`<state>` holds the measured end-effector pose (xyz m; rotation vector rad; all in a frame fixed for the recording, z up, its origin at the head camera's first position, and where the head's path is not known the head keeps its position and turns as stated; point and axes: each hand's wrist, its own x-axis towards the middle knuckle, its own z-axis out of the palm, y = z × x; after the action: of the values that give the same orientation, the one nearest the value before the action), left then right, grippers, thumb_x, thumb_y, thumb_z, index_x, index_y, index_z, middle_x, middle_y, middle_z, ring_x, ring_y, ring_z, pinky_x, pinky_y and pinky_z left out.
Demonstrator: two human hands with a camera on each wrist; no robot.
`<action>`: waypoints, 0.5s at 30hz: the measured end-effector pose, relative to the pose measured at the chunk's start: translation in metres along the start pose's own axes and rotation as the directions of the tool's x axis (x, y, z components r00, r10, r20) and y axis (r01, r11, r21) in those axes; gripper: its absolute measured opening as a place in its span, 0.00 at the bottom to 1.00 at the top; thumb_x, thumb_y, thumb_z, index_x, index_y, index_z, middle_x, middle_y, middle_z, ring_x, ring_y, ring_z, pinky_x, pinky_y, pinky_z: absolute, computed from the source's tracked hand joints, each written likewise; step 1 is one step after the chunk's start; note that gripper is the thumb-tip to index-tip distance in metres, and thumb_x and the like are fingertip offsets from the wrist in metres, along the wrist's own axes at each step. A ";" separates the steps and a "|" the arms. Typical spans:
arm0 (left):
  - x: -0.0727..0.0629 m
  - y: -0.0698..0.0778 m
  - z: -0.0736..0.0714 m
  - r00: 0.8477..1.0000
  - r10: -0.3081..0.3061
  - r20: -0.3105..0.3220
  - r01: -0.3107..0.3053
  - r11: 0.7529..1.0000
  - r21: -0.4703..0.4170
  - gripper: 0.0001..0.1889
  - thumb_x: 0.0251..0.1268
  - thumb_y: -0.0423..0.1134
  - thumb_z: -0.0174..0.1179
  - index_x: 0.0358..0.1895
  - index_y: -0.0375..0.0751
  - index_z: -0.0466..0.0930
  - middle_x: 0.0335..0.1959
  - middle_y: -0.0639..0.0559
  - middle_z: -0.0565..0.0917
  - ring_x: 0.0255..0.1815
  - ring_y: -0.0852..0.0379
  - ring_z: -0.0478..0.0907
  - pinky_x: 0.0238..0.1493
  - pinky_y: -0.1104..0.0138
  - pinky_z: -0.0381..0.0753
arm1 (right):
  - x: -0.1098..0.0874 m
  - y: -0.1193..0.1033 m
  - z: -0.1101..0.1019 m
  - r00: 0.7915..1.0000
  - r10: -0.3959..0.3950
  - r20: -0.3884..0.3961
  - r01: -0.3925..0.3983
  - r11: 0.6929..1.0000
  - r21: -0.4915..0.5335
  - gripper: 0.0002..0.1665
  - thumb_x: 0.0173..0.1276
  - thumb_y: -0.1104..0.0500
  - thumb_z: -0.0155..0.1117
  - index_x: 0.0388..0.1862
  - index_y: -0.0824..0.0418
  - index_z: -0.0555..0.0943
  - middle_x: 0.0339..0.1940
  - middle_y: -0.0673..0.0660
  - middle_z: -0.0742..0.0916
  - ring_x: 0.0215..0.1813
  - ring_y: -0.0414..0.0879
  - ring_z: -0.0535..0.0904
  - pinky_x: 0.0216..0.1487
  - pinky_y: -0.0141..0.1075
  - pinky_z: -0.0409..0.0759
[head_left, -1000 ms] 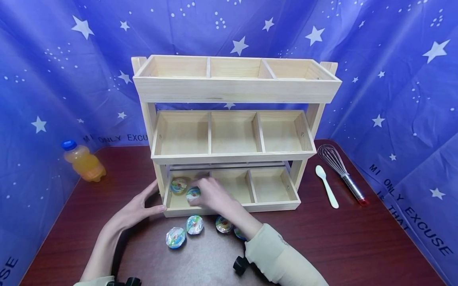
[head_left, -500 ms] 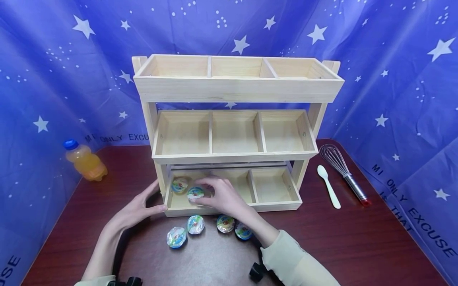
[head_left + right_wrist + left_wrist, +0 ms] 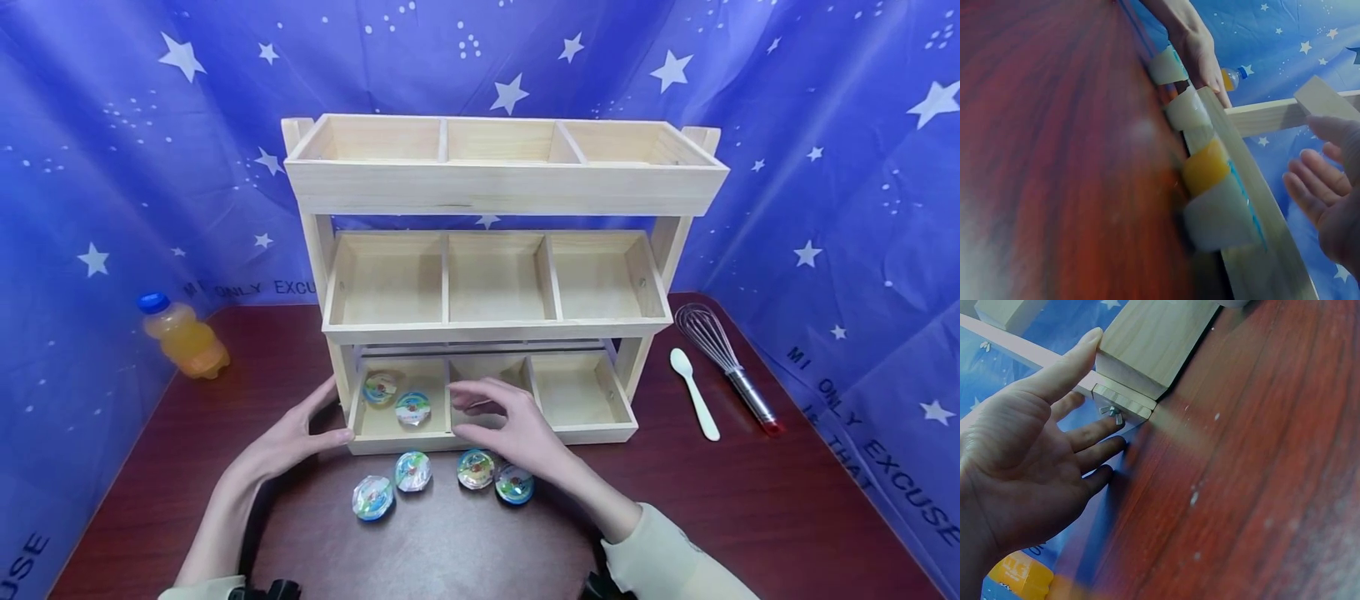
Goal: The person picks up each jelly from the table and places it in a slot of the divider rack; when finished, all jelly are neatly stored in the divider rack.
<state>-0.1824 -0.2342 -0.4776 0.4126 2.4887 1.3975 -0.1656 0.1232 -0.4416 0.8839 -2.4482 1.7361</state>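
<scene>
A three-tier wooden rack (image 3: 506,190) stands on the dark red table. Two jelly cups lie in its bottom-left compartment: one cup (image 3: 380,388) at the back left, another cup (image 3: 412,408) nearer the divider. In front of the rack are a white jelly cup (image 3: 372,498), a second white cup (image 3: 412,472), a yellow cup (image 3: 476,469) and a blue-rimmed cup (image 3: 514,484). My right hand (image 3: 517,425) hovers over the bottom tier's middle section, fingers loosely bent, holding nothing. With its thumb at the front corner, my left hand (image 3: 1035,450) rests against the rack's left side.
At the left lies a tilted bottle of orange drink (image 3: 187,340) with a blue cap. A pale spoon (image 3: 694,394) and a whisk (image 3: 727,367) lie right of the rack. Behind hangs a blue star-patterned curtain (image 3: 495,58).
My right hand has let go of a jelly cup in the bottom-left compartment and moved right, away from it. The left hand has stayed at the rack's side.
</scene>
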 end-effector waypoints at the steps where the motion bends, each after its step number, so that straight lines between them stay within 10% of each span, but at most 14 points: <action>1: 0.000 0.001 0.000 1.000 0.001 0.002 -0.001 1.000 -0.004 0.53 0.66 0.45 0.70 0.85 0.47 0.42 0.84 0.33 0.51 0.84 0.30 0.45 0.76 0.29 0.49 | -0.003 0.002 -0.002 1.000 -0.007 0.001 0.007 1.000 0.010 0.29 0.64 0.64 0.75 0.65 0.60 0.81 0.51 0.59 0.89 0.53 0.58 0.88 0.59 0.39 0.86; 15: -0.001 0.002 0.001 1.000 0.019 -0.005 -0.019 1.000 -0.010 0.53 0.65 0.43 0.70 0.85 0.46 0.43 0.84 0.34 0.52 0.84 0.31 0.47 0.77 0.31 0.50 | -0.047 0.015 -0.028 0.990 -0.072 0.123 0.075 0.997 -0.017 0.30 0.64 0.63 0.76 0.64 0.64 0.80 0.51 0.62 0.90 0.51 0.53 0.89 0.56 0.38 0.87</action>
<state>-0.1813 -0.2330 -0.4761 0.4328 2.4870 1.4192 -0.1417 0.1715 -0.4584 1.0951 -2.4673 1.6761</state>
